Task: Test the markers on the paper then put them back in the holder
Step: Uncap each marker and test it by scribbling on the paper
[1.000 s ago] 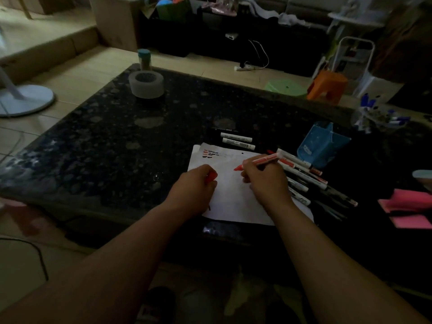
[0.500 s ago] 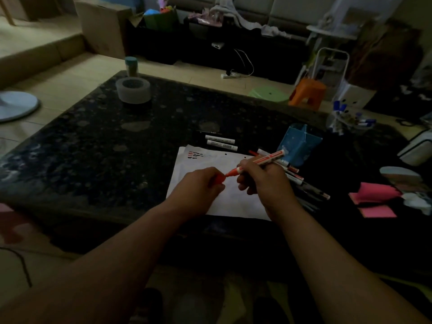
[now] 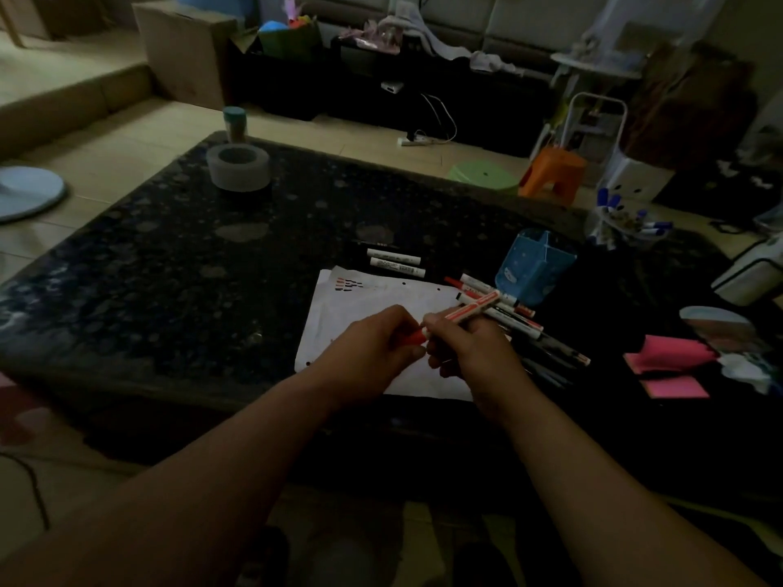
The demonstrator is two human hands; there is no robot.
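Observation:
A white paper sheet [image 3: 381, 302] lies on the dark stone table, with short red and black test strokes near its top left corner. Above the sheet, my right hand [image 3: 470, 349] grips a red marker [image 3: 472, 309] by its barrel. My left hand [image 3: 373, 353] holds the marker's red cap [image 3: 413, 337], which meets the marker's tip. Several more markers [image 3: 521, 324] lie in a heap to the right of the paper. Two others [image 3: 396, 260] lie just beyond the sheet. The blue holder [image 3: 534, 266] stands behind the heap.
A roll of grey tape [image 3: 238, 166] and a small capped bottle [image 3: 234, 122] stand at the table's far left. Pink sticky notes [image 3: 669, 353] lie at the right. A clear cup of pens [image 3: 627, 224] is at the far right.
My hands have come together: the marker's tip, apart from the cap a second ago, now meets the cap in my left hand. The camera has shifted a little.

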